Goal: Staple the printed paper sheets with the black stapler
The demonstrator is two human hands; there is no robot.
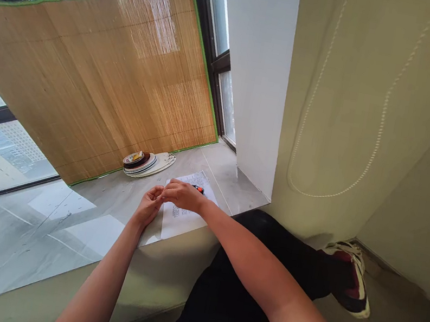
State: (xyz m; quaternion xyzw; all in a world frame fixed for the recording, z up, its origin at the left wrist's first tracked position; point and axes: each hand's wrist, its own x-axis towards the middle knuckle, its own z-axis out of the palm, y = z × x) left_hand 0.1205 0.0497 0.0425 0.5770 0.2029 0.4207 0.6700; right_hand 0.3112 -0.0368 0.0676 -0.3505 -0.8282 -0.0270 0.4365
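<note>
My left hand [149,205] and my right hand [182,195] meet over the left edge of a printed sheet of paper [183,224] on the grey sill. The fingers of both hands are closed and their tips come together. What they pinch, if anything, is too small or hidden to make out. Just behind my right hand, a small black and red object [198,189] lies on the paper, partly covered by the hand. Lines of dark print show on the sheet around my right wrist.
Beyond my hands, a stack of plates [143,166] stands on the sill [110,193] against a green-edged bamboo mat [89,74] leaning on the window. A white pillar [253,79] and a hanging bead chain [383,117] are on the right. My bent leg [266,246] is below.
</note>
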